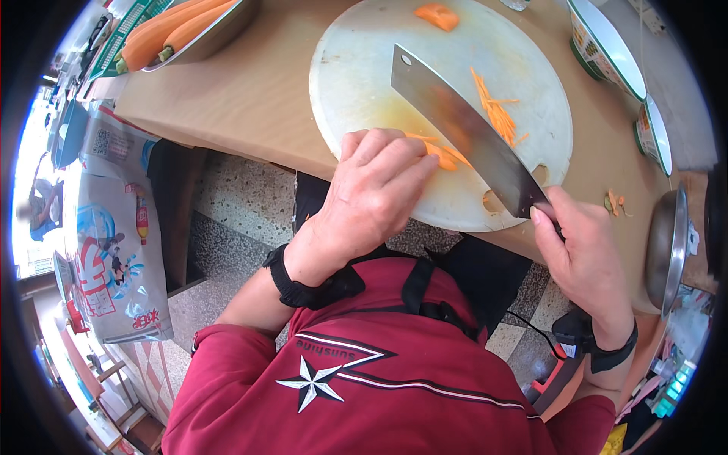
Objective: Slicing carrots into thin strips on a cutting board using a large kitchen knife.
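Observation:
My right hand [586, 250] grips the handle of a broad cleaver [463, 125], its blade slanting up and left above the round white cutting board [352, 57]. At the near left part of the board, my left hand [381, 182] has its fingers bent down over carrot slices [443, 156]; the fingertips are partly hidden. A small heap of carrot shreds [497, 116] lies beyond the blade, on the right half of the board. Near the board's far edge rests a carrot chunk [438, 16]. An orange reflection shows on the blade.
Peeled carrots [153, 42] fill a metal bowl [227, 28] at the far left. Two patterned bowls [611, 54] and a steel basin [662, 250] stand along the right. Vegetable scraps [615, 203] lie on the brown table covering [256, 96]. A printed bag [114, 227] hangs beyond the left edge.

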Demonstrator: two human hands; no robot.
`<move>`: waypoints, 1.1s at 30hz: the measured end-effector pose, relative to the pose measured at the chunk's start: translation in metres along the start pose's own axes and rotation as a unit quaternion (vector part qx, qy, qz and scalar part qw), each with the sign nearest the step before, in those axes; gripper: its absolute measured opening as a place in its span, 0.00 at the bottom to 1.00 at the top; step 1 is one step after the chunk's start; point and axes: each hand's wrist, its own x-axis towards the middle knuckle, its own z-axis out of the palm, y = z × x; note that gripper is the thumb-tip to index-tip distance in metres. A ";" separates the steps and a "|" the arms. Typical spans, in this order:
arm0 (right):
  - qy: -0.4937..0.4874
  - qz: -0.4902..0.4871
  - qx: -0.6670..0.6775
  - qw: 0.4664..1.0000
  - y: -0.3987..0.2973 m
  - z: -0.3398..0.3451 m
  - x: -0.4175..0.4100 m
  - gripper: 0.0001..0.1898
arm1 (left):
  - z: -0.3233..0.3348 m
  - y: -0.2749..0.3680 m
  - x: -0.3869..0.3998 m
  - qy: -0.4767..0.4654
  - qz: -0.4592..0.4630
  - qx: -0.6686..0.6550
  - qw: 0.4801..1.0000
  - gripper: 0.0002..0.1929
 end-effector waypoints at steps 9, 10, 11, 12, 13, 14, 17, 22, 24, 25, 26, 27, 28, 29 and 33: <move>0.006 -0.016 -0.035 0.999 -0.001 0.007 -0.011 0.07 | 0.007 0.002 -0.004 -0.010 0.020 -0.019 1.000 0.17; 0.005 -0.016 -0.035 0.999 -0.001 0.006 -0.012 0.07 | 0.008 0.002 -0.004 -0.007 0.022 -0.015 1.000 0.17; 0.002 -0.018 -0.043 0.999 -0.001 0.006 -0.012 0.07 | 0.009 0.002 -0.004 -0.005 0.023 -0.012 1.000 0.17; -0.002 -0.021 -0.051 0.998 0.000 0.005 -0.011 0.07 | 0.009 0.002 -0.004 -0.005 0.023 -0.012 1.000 0.17; -0.002 -0.021 -0.050 0.999 0.000 0.005 -0.011 0.07 | 0.010 0.002 -0.004 -0.004 0.025 -0.007 1.000 0.16; -0.002 -0.024 -0.056 0.998 0.000 0.005 -0.011 0.07 | 0.010 0.002 -0.004 -0.004 0.026 -0.002 1.000 0.16; -0.004 -0.033 -0.070 0.997 0.001 0.006 -0.011 0.07 | 0.012 0.003 -0.004 -0.005 0.023 0.009 1.000 0.16; -0.035 -0.034 -0.066 0.997 -0.001 0.007 0.005 0.06 | 0.015 0.004 -0.002 0.002 0.026 0.013 1.000 0.16; -0.030 -0.030 -0.033 0.999 -0.007 0.013 0.020 0.06 | 0.016 0.004 -0.002 0.005 0.029 0.011 1.000 0.16; -0.029 -0.031 -0.033 0.999 -0.009 0.016 0.027 0.06 | 0.016 0.004 -0.002 0.009 0.029 0.012 0.999 0.16; -0.029 -0.038 -0.046 0.998 -0.011 0.018 0.035 0.06 | 0.017 0.004 -0.002 0.014 0.030 0.012 0.999 0.17; -0.029 -0.045 -0.058 0.997 -0.011 0.020 0.040 0.06 | 0.017 0.004 -0.003 0.014 0.032 0.013 0.999 0.17; -0.027 -0.045 -0.059 0.997 -0.009 0.021 0.042 0.06 | 0.018 0.004 -0.003 0.017 0.032 0.014 0.999 0.17; -0.022 -0.038 -0.041 0.998 -0.007 0.021 0.044 0.05 | 0.018 0.004 -0.003 0.020 0.033 0.014 0.999 0.17; 0.016 -0.038 -0.055 0.998 0.002 0.017 0.027 0.06 | 0.020 0.005 -0.004 0.030 0.028 0.009 0.999 0.16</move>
